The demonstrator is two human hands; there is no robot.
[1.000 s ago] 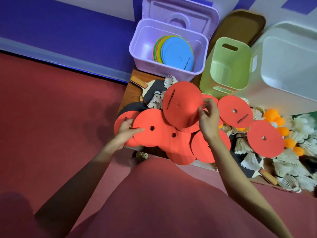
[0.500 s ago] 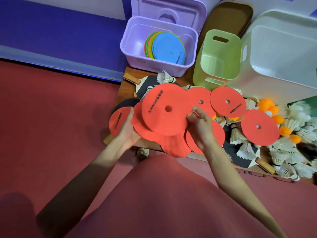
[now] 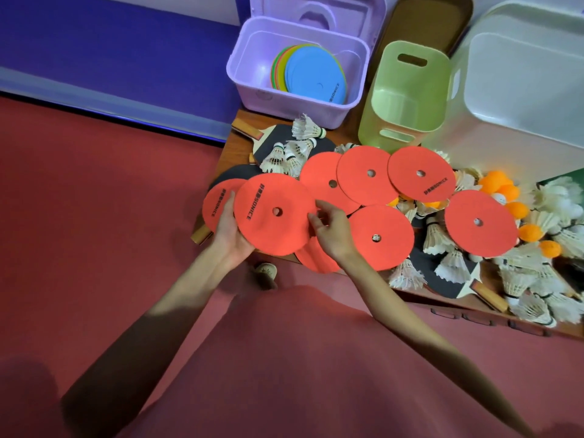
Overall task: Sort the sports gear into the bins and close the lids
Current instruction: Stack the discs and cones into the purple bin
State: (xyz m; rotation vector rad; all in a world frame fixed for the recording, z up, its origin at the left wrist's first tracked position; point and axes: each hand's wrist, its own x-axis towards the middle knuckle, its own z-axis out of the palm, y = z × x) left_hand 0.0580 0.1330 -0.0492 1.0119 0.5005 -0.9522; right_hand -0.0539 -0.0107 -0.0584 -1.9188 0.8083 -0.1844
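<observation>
Red flat discs lie fanned across the cluttered table (image 3: pixel 243 134), and the left hand (image 3: pixel 232 230) cups a gathered disc stack (image 3: pixel 275 213) from beneath, fingers curled under its edge, likely to carry them together. The right hand (image 3: pixel 330 230) hovers just beside the stack, fingers loosely spread and gripping nothing, while the purple bin (image 3: pixel 249 63) beyond, lid up, already holds coloured discs.

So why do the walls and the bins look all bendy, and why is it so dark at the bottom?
Head view: the wide-angle lens bows the floor stripe and the white bin near the edges; the bottom corners sit in shadow, while the red discs are brightly lit and sharp.
</observation>
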